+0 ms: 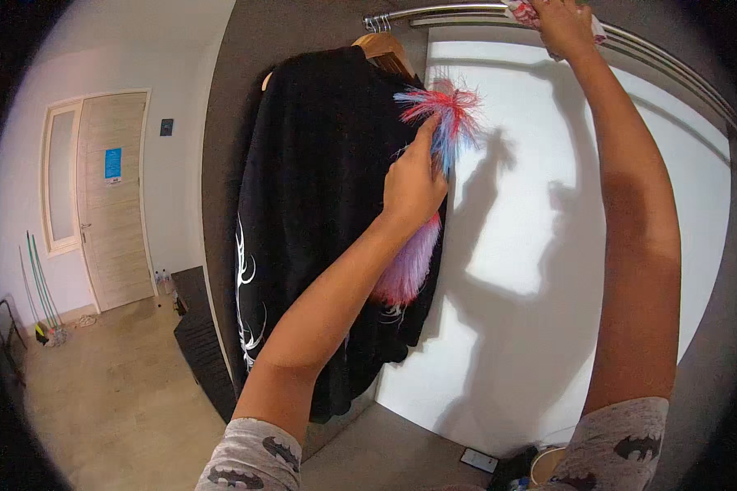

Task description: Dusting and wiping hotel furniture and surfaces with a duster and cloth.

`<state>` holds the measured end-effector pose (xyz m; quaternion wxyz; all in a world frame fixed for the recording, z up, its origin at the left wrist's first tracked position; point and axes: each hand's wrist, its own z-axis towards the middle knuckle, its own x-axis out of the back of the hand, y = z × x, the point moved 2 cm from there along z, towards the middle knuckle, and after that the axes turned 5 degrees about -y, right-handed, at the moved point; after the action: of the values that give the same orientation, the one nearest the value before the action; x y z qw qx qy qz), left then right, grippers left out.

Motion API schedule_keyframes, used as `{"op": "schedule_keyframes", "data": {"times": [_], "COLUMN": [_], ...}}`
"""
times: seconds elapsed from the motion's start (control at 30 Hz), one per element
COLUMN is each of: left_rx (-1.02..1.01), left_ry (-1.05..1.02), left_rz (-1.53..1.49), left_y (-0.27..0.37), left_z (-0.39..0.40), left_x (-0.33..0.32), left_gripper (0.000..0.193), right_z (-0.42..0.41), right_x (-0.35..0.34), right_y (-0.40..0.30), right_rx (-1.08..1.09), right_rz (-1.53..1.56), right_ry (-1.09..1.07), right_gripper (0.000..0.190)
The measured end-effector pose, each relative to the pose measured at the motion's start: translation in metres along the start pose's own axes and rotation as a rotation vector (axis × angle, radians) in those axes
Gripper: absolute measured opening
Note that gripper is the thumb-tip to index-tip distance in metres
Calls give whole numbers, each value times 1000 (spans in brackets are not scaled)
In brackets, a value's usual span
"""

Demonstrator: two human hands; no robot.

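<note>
My left hand (413, 178) is closed around a fluffy duster (445, 113) with red, blue and purple synthetic bristles. Part of the bristles spreads above the fist, and a pinkish-purple part hangs below it. Right behind that hand, a black long garment with white patterning (325, 184) hangs from a wooden hanger (384, 49). At the top of the view my right hand (565, 27) presses a red-and-white cloth (525, 13) around the metal clothes rail (454, 11). The fingertips of this hand are partly cut off by the picture's edge.
A white back panel (516, 233) carries shadows of the arms. On the wardrobe's base lie a phone-like white object (479, 460) and a round container (546, 464), partly hidden by my right sleeve. Farther left are a wooden door (113, 202), a dark slatted piece (202, 337) and long-handled mops (55, 334).
</note>
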<state>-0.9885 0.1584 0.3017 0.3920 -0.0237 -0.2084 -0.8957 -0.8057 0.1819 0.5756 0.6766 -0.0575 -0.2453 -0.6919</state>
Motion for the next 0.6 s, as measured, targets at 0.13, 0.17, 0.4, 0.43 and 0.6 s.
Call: {"op": "schedule_keyframes", "data": {"times": [0.13,0.17,0.4,0.43,0.6], "left_rx": [-13,-17,13,-9,-18], "left_ry": [-32,-32,-30,-18,-25], "left_rz": [-67,-82,-112,-108,-118], "left_y": [1,-3,-39,-42,-68], "left_z": [13,14,1,-4,-32], "left_x": [9,13,52,57,82], "left_gripper": [67,67,66,66,67], "right_z": [32,39,44,38,-11], "right_x": [-29,-32,-11,-14,18], "right_y": [23,7,-91,-73,-135], "right_rx": [745,737,162,159,466], "right_rz": [502,471,-62,-71,121], "right_ry": [341,329,44,45,47], "right_gripper": [63,65,80,80,78]}}
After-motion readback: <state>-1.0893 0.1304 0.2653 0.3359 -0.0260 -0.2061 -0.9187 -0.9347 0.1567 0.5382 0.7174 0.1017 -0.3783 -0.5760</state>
